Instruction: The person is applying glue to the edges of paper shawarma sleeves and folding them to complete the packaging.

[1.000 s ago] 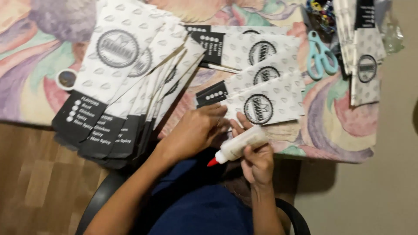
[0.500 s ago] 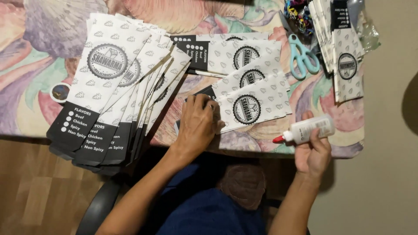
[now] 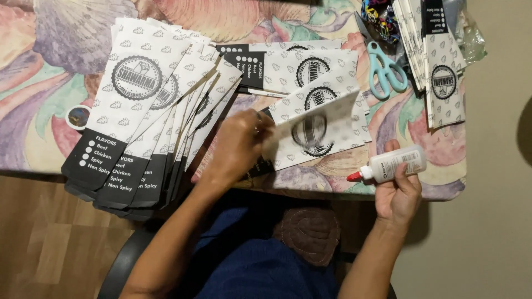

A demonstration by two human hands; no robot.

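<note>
A fanned stack of printed paper sleeves (image 3: 138, 105), white above and black at the near ends, lies on the left of the table with its pastel floral cloth (image 3: 33, 83), and a small round sticker (image 3: 78, 117) sits just beside the fan's left edge. Teal-handled scissors (image 3: 384, 69) lie toward the far right (blades pointing away), between flat sleeves and another narrow pile of sleeves (image 3: 440, 72).

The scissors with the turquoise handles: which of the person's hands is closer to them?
Right. The right hand, holding a glue bottle, sits just below the scissors. The left hand is farther off to their lower left, lifting a paper bag.
</note>
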